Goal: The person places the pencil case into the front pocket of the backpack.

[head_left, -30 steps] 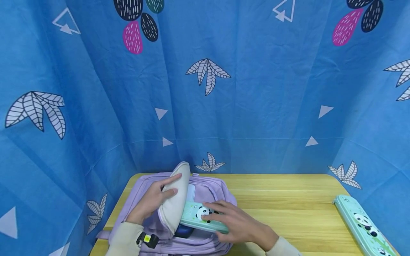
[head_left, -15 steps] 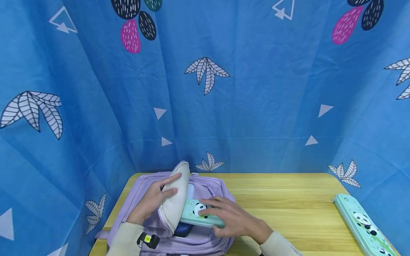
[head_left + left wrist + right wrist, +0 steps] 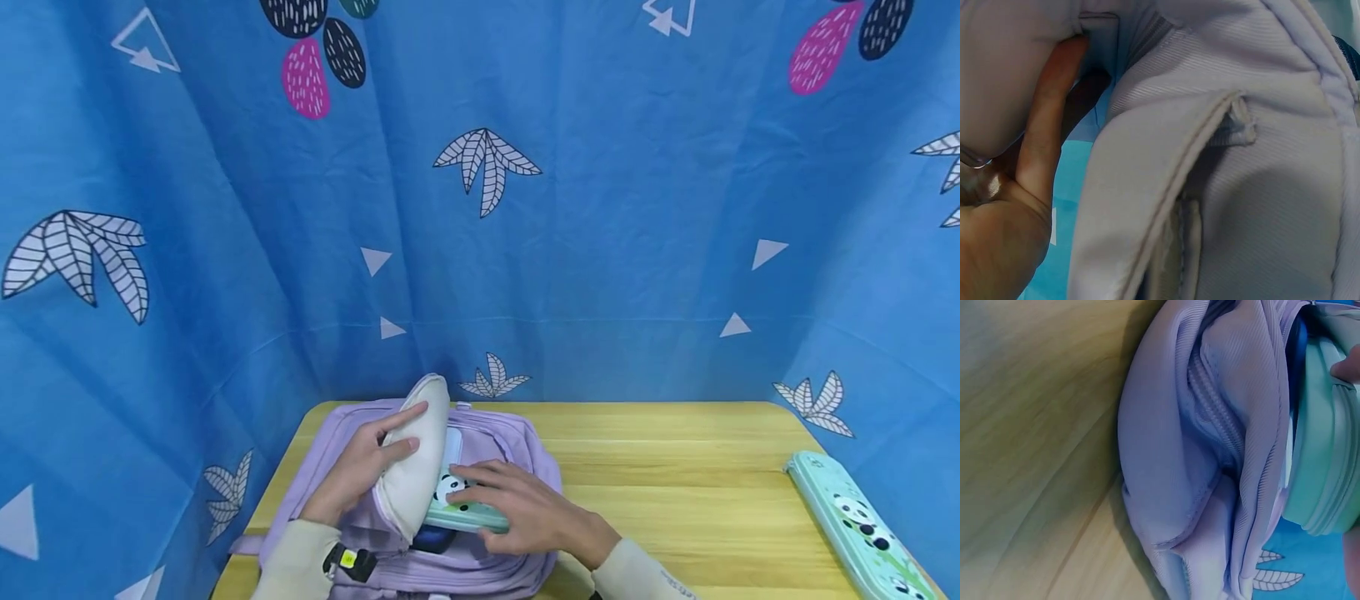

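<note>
A lavender backpack [image 3: 517, 437] lies on the table, its pocket open. My left hand [image 3: 356, 471] holds up the pocket's pale flap [image 3: 418, 467], with index finger and thumb on its light side; in the left wrist view, fingers [image 3: 1044, 131] reach up along the lavender fabric. A mint-green pencil case [image 3: 467, 520] with pandas is partly inside, its left end hidden behind the flap. My right hand [image 3: 525, 510] grips the case's right part. The right wrist view catches the case's zipped edge [image 3: 1329, 481] and a bit of that hand.
Inside the pocket show a dark blue item [image 3: 433, 540] and a pale blue flat item [image 3: 452, 447]. Another mint panda pencil case [image 3: 862, 529] lies at the table's right edge. A blue patterned curtain [image 3: 600, 250] encloses the wooden table [image 3: 675, 475].
My right hand has moved left with the pencil case, sliding it further behind the flap. My left hand still holds the flap up in about the same place.
</note>
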The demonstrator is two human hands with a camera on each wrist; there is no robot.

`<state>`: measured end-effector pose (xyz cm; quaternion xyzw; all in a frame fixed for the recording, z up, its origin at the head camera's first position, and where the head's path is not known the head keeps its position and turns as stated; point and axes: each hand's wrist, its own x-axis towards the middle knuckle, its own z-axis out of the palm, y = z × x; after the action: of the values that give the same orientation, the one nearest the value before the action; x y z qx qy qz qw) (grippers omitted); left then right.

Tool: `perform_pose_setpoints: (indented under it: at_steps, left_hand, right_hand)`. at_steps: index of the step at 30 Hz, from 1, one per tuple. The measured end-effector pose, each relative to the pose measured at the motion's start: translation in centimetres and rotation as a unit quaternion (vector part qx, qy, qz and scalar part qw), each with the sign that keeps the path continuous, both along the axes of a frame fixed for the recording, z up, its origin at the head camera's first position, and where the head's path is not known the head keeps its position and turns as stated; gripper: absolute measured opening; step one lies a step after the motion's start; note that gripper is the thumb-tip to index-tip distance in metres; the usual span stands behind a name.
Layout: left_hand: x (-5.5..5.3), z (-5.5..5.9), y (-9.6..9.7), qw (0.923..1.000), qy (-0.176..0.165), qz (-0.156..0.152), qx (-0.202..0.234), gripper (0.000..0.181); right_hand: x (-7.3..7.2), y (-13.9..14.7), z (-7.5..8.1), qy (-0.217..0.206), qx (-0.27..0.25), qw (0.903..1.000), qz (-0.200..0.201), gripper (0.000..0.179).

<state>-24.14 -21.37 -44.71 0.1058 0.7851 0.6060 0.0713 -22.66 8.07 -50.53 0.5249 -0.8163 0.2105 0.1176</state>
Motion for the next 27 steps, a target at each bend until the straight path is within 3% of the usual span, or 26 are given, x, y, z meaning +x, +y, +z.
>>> perform_pose_setpoints:
  at_steps: [9, 17, 27]
  left_hand:
    - [0.1, 0.0, -0.3, 0.9999, -0.004, 0.011, -0.007, 0.056]
    - [0.0, -0.1, -0.6, 0.9998, -0.006, 0.015, -0.012, 0.056]
    - [0.0, -0.3, -0.5, 0.9998, 0.001, 0.011, -0.016, 0.056]
  right_hand:
    - [0.6, 1.8, -0.5, -0.010, -0.035, 0.9984, -0.044, 0.056]
    - [1.5, 4.2, -1.1, -0.070, -0.079, 0.9909, -0.084, 0.048]
    - [1.8, 5.8, -1.8, -0.029, -0.118, 0.9879, -0.095, 0.047]
